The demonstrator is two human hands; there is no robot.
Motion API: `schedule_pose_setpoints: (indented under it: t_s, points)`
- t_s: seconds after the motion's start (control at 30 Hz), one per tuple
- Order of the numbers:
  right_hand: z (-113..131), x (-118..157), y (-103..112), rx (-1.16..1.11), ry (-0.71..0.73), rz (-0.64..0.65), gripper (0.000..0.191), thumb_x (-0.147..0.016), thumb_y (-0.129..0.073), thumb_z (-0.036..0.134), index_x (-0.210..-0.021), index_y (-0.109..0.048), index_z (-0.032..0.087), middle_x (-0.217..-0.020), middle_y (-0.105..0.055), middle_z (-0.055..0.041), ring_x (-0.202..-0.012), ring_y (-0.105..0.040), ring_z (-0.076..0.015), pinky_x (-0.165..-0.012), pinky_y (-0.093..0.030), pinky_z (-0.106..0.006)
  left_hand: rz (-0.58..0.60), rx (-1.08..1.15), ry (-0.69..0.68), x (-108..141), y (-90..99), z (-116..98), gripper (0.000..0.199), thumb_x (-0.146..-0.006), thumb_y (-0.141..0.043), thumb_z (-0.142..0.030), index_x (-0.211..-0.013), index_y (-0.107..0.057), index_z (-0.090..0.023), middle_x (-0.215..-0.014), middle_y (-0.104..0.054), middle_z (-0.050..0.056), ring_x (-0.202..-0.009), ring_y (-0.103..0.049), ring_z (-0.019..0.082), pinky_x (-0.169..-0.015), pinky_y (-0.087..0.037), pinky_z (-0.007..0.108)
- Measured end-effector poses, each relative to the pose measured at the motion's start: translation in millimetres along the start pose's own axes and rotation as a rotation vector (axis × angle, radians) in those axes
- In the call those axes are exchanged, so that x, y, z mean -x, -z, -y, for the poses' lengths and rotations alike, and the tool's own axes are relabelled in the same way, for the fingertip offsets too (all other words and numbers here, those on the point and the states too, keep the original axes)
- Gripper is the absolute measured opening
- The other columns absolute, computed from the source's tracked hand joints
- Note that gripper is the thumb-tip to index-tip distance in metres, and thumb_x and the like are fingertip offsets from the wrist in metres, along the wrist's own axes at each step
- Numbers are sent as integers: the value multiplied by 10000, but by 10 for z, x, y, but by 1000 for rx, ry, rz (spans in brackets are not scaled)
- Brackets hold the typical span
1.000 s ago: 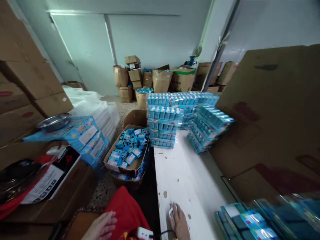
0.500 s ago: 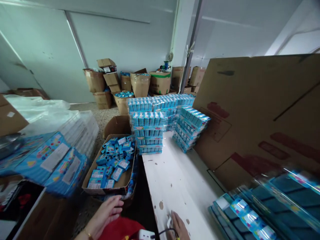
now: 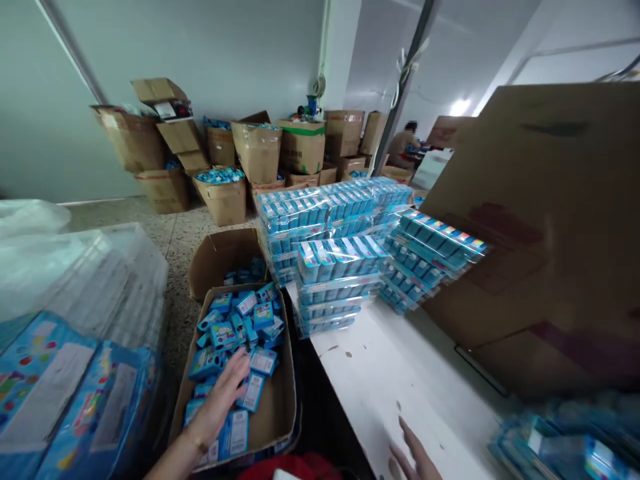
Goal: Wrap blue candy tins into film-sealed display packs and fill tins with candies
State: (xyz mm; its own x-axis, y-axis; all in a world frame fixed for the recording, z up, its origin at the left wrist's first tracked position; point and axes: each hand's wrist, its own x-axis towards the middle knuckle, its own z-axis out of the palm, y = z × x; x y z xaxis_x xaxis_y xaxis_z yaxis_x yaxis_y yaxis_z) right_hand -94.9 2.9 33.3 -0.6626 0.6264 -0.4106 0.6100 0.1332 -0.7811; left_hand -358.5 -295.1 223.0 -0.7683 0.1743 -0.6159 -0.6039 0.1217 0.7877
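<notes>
L hand (image 3: 227,383) has moved fwd since 0.5 s ago, from the nr edge of the open ctn (image 3: 280,420) to over the sm blue boxes (image 3: 263,315) in it; view's swung R too. Ctn + boxes at 7 o'clock, boxes jumbled, mostly toward the ctn's L & far side.

L hand: abt half open, fingers out & slightly bent, nothing gripped; can't tell if fingertips touch a box.

R hand (image 3: 415,457) at 5 o'clock over the white tbl (image 3: 415,380), fingers spread apart, part cut off by the frame; can't tell if it touches the tbl.

Wrapped blue stacks (image 3: 333,293) on tbl, ctr; angled stack (image 3: 430,250) at 3 o'clock, just beside the big cardbd panel (image 3: 525,220). More blue packs (image 3: 575,443) at 4 o'clock, blurred. Printed blue ctns (image 3: 100,400) at 8 o'clock, nr clear plastic stack (image 3: 115,287). Brown ctns (image 3: 255,150) along wall, 10–12 o'clock. Person (image 3: 400,145) far off btwn 1 & 2 o'clock.
</notes>
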Motion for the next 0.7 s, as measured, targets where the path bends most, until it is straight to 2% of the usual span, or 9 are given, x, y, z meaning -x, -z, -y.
schedule_pose_setpoints:
  t_s: [0.03,0.1,0.17,0.27,0.33,0.43,0.5,0.6,0.7]
  points:
    - [232,-148,-149,-117,-95,66,735,-648,-475,647,-1262,-452,243,-1263,-487,-82,-1133,-466,-316,-872,-440,-437,15,-47,-92,-109,-139,-180,653,-706,-607,-460,-1285,-370,-273,-1390,-333,79,-1272,-294,265,-1027,-259,427]
    - [691,-514,-483,-407,-251,173,864,-687,-438,668,-1350,-285,136,-1307,-421,-149,-1104,-500,-276,-866,-450,-383,87,-96,-306,-297,-437,-558,684,-701,-633,-404,-1306,-349,-258,-1421,-270,65,-1307,-208,267,-1051,-217,402]
    - [1064,-920,-796,-584,-355,194,962,-669,-455,687,-1388,-128,137,-1355,-338,-170,-1097,-506,-266,-831,-467,-379,126,-180,-577,-433,-719,-944,729,-712,-630,-369,-1341,-279,-257,-1441,-218,62,-1320,-157,269,-1054,-209,407]
    - [1330,-1479,-1098,-700,-426,206,996,-666,-433,713,-1393,14,198,-1421,-190,-168,-1118,-484,-267,-783,-483,-389,139,-448,-954,-528,-1084,-1447,722,-691,-652,-354,-1326,-322,-256,-1445,-210,39,-1327,-116,276,-1078,-109,430]
    - [1327,-1761,-1191,-744,-458,256,956,-680,-412,715,-1391,-5,222,-1434,-144,-170,-1104,-491,-274,-759,-485,-400,184,-578,-1048,-553,-1304,-1656,668,-654,-681,-359,-1265,-430,-260,-1417,-286,24,-1327,-98,295,-1078,-14,456]
    - [1230,-2004,-1277,-792,-435,379,858,-707,-361,716,-1377,-123,234,-1437,-133,-169,-1080,-510,-277,-739,-481,-403,292,-596,-979,-621,-1577,-1734,568,-633,-695,-348,-1172,-536,-271,-1345,-410,23,-1311,-146,325,-1044,108,498]
    - [1202,-2065,-1335,-798,-370,443,795,-734,-281,725,-1361,-166,250,-1437,-142,-160,-1078,-515,-269,-732,-478,-399,292,-628,-938,-702,-1685,-1677,491,-677,-660,-316,-1155,-549,-280,-1318,-442,10,-1294,-200,325,-1027,148,505]
    - [1265,-2103,-1408,-884,-314,495,723,-767,-239,702,-1348,-178,275,-1415,-232,-136,-1051,-538,-241,-760,-470,-395,220,-791,-979,-837,-1723,-1559,433,-754,-579,-255,-1180,-522,-305,-1316,-443,-20,-1276,-254,305,-1049,90,505]
    - [1412,-2172,-1445,-1037,-330,525,683,-780,-335,651,-1336,-196,278,-1353,-360,-107,-972,-579,-207,-786,-467,-372,154,-901,-1048,-947,-1672,-1504,443,-768,-564,-227,-1195,-504,-329,-1303,-460,-20,-1259,-299,301,-1072,-7,503]
